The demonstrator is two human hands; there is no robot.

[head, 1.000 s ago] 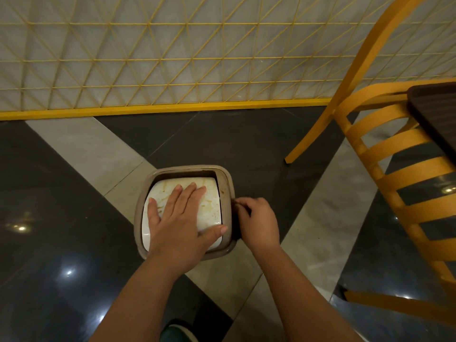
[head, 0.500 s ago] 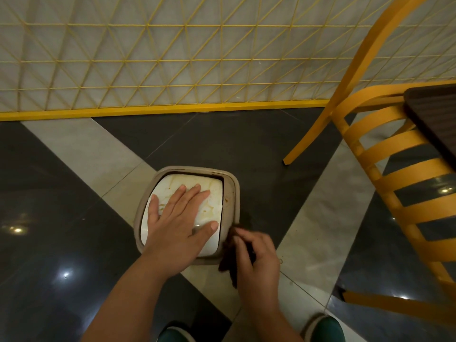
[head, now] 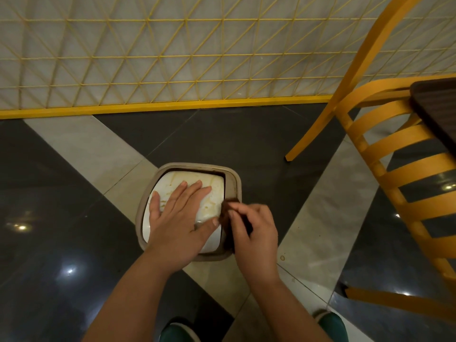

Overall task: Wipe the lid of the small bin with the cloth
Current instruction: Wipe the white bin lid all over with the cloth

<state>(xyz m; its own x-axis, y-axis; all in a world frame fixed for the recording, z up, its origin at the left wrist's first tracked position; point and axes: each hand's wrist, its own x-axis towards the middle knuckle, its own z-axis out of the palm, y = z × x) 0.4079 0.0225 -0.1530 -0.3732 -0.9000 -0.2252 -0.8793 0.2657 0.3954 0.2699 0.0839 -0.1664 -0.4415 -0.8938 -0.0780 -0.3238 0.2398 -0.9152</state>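
Hands: left hand (head: pixel 179 224) lies flat, fingers straight and spread, pressing on the white lid (head: pixel 212 193) of the small bin (head: pixel 237 180), lower centre of the frame. Right hand (head: pixel 254 230) just to its right, fingers curled round a dark brown cloth (head: pixel 225 213), pinching it against the right edge of the lid where it meets the tan rim.

Lid: swing-flap type by the look, set inside the rim, a dark gap along its top and right sides. Brownish streaks and smears across the upper part, some running under the left fingers.

Bin stands on the polished tile floor (head: pixel 74 243). Yellow chair (head: pixel 394 169) at right, well apart; dark table (head: pixel 436 112) corner at upper right.

Risks, as judged:
- Flap may tip inward under the wiping pressure if the left hand eases off, and the cloth could drop into the gap.
- Bin looks light; a sideways stroke could slide it on the glossy floor.
- Stains beneath the left palm get missed unless that hand is shifted.
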